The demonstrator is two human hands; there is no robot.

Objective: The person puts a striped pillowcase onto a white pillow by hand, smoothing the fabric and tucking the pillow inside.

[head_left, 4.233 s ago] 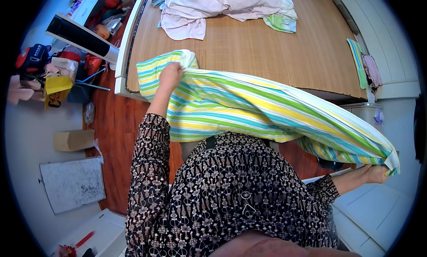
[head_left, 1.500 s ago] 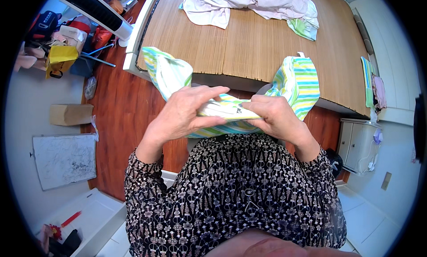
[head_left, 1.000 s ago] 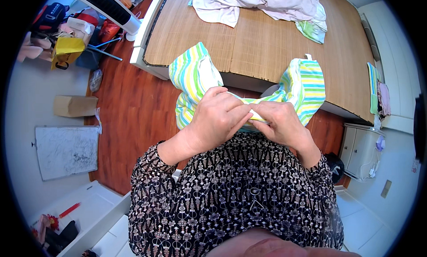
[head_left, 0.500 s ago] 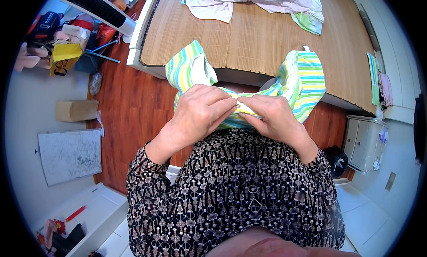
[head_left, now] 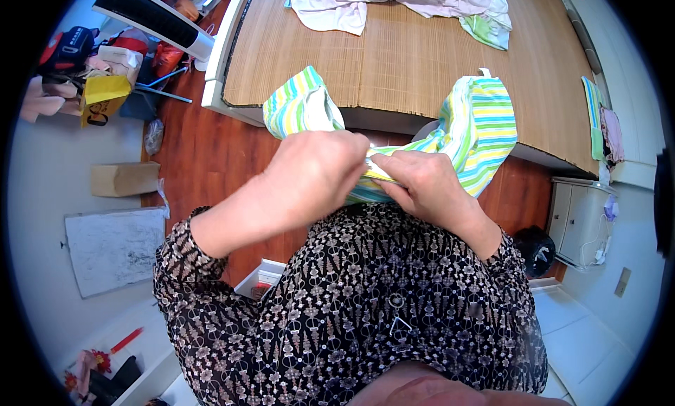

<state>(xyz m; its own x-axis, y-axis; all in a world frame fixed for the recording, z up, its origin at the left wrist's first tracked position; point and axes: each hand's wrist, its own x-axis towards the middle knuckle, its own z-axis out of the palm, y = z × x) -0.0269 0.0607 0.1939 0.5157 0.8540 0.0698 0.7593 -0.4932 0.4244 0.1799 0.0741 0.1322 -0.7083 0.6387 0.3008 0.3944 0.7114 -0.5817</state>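
A cloth cover (head_left: 485,128) striped in green, yellow, blue and white hangs in front of me, its two ends standing up like a U. Along its near edge runs a pale strip with a small metal piece that looks like a zipper. My right hand (head_left: 425,181) pinches this edge between thumb and fingers. Close against it, my left hand (head_left: 316,163) is closed at the same edge, slightly blurred. Its fingertips are turned away, so exactly what they pinch is hidden.
A bed with a woven mat (head_left: 408,61) is ahead, pale clothes (head_left: 415,0) lying on it. A tower fan (head_left: 155,19) and bags are at far left, a cardboard box (head_left: 125,179) below. A white cabinet (head_left: 573,213) and black bin (head_left: 534,253) stand at right.
My left wrist and elbow have swung outward to the left, and the left hand has turned over the edge. My right hand still grips the cover in nearly the same place.
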